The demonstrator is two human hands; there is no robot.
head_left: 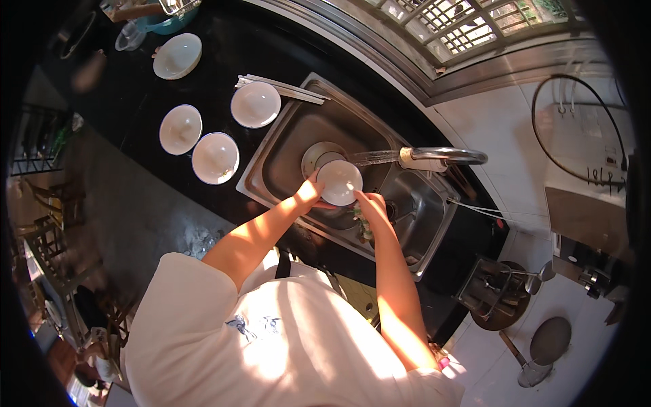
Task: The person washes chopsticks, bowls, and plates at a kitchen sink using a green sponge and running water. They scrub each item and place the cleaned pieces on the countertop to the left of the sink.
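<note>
A white bowl (339, 182) sits over the steel sink (291, 136), under running water from the faucet (444, 157). My left hand (308, 193) grips the bowl's left rim. My right hand (369, 203) holds its right side, with something greenish, perhaps a scrubber, near the fingers. Behind the bowl lies a round plate or lid (315, 154) in the basin.
Three white bowls (255, 104) (180, 129) (215, 157) stand on the black counter (122, 88) left of the sink, with chopsticks (281, 87) behind one. A larger white dish (178, 55) lies farther back. A utensil rack (498, 288) and ladles stand at the right.
</note>
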